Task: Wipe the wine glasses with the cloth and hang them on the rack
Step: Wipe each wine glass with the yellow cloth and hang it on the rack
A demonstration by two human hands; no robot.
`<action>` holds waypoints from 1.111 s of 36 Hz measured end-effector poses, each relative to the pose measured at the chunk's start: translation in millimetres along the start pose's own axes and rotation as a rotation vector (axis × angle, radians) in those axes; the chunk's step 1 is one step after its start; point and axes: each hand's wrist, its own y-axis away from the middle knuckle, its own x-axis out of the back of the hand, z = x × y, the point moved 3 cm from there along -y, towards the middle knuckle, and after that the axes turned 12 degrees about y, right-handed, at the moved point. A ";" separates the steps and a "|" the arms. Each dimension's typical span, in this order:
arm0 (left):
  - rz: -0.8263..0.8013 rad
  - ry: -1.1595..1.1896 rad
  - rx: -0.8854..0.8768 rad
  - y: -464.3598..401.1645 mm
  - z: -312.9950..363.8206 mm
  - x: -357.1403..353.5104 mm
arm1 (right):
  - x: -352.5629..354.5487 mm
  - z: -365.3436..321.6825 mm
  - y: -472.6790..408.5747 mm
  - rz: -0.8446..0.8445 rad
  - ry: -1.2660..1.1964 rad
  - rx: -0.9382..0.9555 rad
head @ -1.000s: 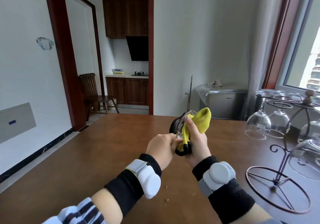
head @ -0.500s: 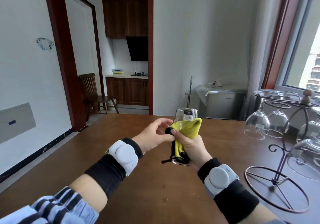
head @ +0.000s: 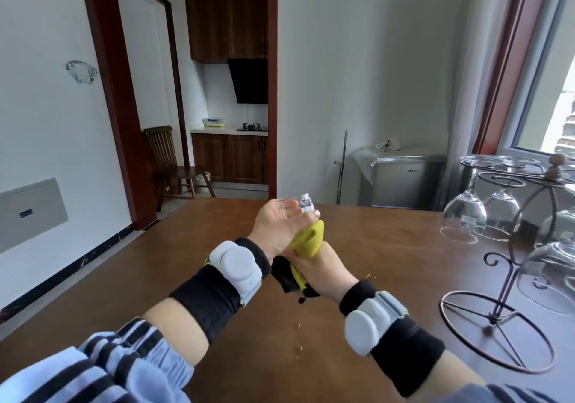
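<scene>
Glass breaks easily and slips, so hold it firmly. Left hand (head: 277,228) grips the glass (head: 303,205); right hand (head: 320,270) squeezes the soft cloth (head: 309,239) around it.

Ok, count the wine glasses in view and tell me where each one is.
5, maybe more hidden: one gripped in the left hand, four hanging upside down on the rack: far-left, behind it, right edge, nearest.

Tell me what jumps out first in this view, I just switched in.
At centre, above the table, the left hand grips a wine glass while the right hand holds a yellow cloth against it. At far right, a wire rack holds several glasses hanging upside down.
</scene>
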 end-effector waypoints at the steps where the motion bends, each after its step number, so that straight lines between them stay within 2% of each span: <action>1: 0.038 0.004 -0.010 -0.8 0.9 0.8 | -3.1 -2.3 -1.9 0.018 0.062 -0.053; 3: 0.097 0.004 -0.031 -1.4 0.5 4.8 | -8.7 -6.4 -1.4 0.068 0.161 -0.129; 5: 0.127 -0.039 -0.049 -0.1 2.9 8.8 | -13.6 -9.5 0.8 0.132 0.212 -0.121; 9: 0.129 -0.028 -0.013 -1.0 5.7 21.8 | -15.2 -14.9 4.6 0.031 0.131 -0.032; 17: -0.051 0.108 0.105 7.6 22.0 30.7 | -1.7 -21.7 14.3 -0.248 -0.765 -0.154; 20: -0.081 0.242 0.150 9.1 24.0 27.3 | -4.3 -12.8 13.6 -0.265 -0.981 -0.248; 24: -0.013 0.354 0.167 7.7 23.8 24.8 | 0.9 -8.0 22.0 -0.267 -1.181 -0.318; 29: 0.141 0.396 0.137 1.8 26.2 30.6 | 11.2 -11.2 31.7 -0.248 -1.282 -0.238; 32: 0.228 0.397 0.140 2.8 24.7 29.2 | 6.6 -18.1 28.9 -0.221 -1.124 -0.123; 35: 0.288 0.404 0.147 7.9 22.1 27.9 | 1.4 -24.0 22.9 -0.073 -0.980 0.024; 40: 0.279 0.384 0.098 11.9 19.0 22.7 | -5.5 -21.6 20.5 0.086 -1.068 -0.057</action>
